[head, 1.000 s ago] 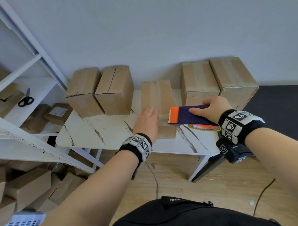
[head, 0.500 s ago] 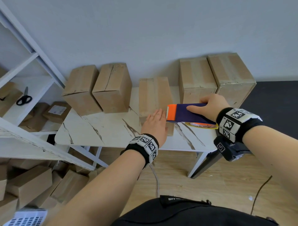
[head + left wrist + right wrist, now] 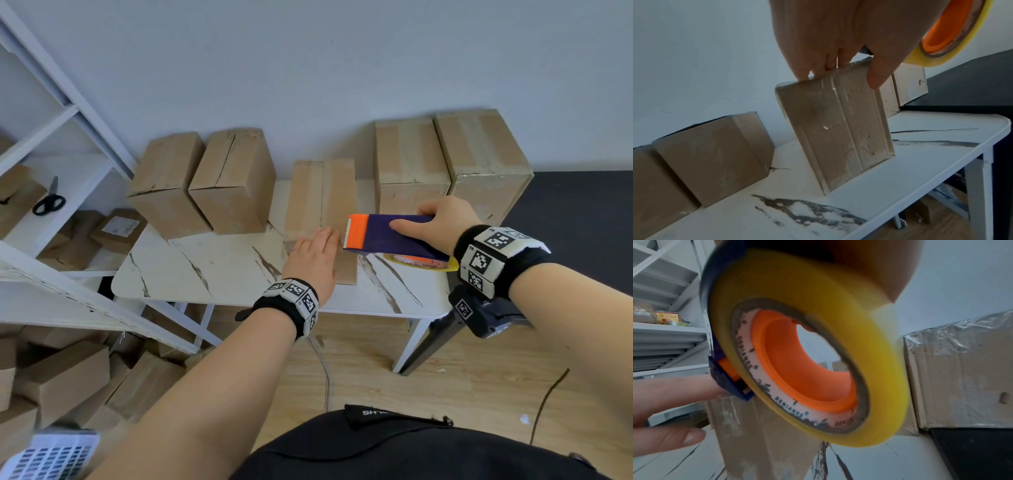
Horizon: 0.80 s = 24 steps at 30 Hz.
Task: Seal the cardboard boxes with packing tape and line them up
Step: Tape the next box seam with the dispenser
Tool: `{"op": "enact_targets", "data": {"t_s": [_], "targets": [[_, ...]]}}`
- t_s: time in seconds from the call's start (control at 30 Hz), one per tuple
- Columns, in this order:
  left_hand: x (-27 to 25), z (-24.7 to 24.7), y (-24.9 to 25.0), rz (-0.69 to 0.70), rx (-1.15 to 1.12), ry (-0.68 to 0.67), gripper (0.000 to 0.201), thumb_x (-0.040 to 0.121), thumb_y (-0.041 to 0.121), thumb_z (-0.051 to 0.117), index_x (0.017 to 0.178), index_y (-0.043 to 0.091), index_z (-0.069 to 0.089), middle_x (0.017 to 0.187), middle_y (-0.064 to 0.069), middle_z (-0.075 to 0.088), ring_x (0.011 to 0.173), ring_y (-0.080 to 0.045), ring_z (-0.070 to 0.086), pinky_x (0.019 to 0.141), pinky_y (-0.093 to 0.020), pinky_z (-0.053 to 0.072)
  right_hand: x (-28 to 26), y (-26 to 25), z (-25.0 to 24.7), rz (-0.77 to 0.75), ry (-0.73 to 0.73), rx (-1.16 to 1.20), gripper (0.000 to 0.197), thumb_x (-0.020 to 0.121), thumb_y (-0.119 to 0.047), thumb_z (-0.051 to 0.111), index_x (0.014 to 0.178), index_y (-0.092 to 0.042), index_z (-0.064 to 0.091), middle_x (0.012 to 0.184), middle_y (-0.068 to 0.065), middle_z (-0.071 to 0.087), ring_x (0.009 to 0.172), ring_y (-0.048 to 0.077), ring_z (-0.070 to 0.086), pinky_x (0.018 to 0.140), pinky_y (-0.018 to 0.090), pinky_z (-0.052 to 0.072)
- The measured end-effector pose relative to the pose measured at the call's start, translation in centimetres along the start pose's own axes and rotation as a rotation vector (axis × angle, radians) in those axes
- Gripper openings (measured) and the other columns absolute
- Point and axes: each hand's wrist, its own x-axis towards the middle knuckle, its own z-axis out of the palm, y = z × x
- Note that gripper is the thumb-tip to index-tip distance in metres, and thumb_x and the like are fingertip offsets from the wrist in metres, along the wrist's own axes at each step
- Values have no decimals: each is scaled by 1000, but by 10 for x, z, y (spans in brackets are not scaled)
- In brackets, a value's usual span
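A cardboard box (image 3: 320, 192) stands mid-table with clear tape along its top seam and down its near face (image 3: 836, 129). My left hand (image 3: 317, 255) lies flat with straight fingers over the box's near top edge, thumb hanging over the front (image 3: 877, 78). My right hand (image 3: 442, 222) grips a blue and orange tape dispenser (image 3: 387, 234) with a yellow tape roll (image 3: 807, 353), held just right of the box's near end. Two boxes (image 3: 202, 181) stand at the left, two taped boxes (image 3: 445, 164) at the right against the wall.
The white marble-look table (image 3: 212, 267) has bare surface at front left. A white shelf unit (image 3: 51, 192) on the left holds scissors (image 3: 49, 202) and small boxes. Several more boxes (image 3: 61, 377) lie on the floor under it. A black surface (image 3: 582, 212) adjoins on the right.
My left hand slid from the box top toward its near edge and over the front. The dispenser in my right hand stayed close by, shifting little.
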Motion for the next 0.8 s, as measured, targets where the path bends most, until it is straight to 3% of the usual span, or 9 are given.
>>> {"op": "enact_targets", "data": {"t_s": [0.33, 0.47, 0.67, 0.8], "targets": [[3, -6, 9, -59, 30, -35, 71, 89, 27, 54, 149, 16, 18, 157, -3, 15, 142, -18, 20, 117, -35, 4, -2, 37, -21, 16, -19, 22, 45, 82, -53, 61, 68, -11, 60, 64, 4, 58, 60, 15, 51, 51, 25, 36], [3, -12, 13, -91, 21, -68, 71, 89, 26, 54, 149, 17, 17, 157, -2, 14, 142, -19, 21, 117, -34, 4, -2, 44, -20, 16, -43, 54, 41, 83, -52, 60, 65, -15, 57, 64, 2, 57, 60, 14, 51, 51, 25, 35], [7, -19, 29, -180, 119, -121, 74, 89, 40, 53, 149, 15, 17, 158, -4, 12, 143, -19, 20, 117, -45, 8, 1, 43, -10, 5, -51, 24, 42, 84, -54, 58, 65, -16, 54, 63, 1, 54, 60, 13, 50, 49, 25, 32], [9, -17, 52, -232, 143, -36, 69, 93, 38, 50, 148, 8, 22, 158, -10, 4, 144, -26, 11, 116, -39, 13, 3, 47, -3, -10, -56, 9, 45, 81, -56, 59, 65, -14, 57, 63, 3, 56, 60, 14, 51, 49, 25, 34]]}}
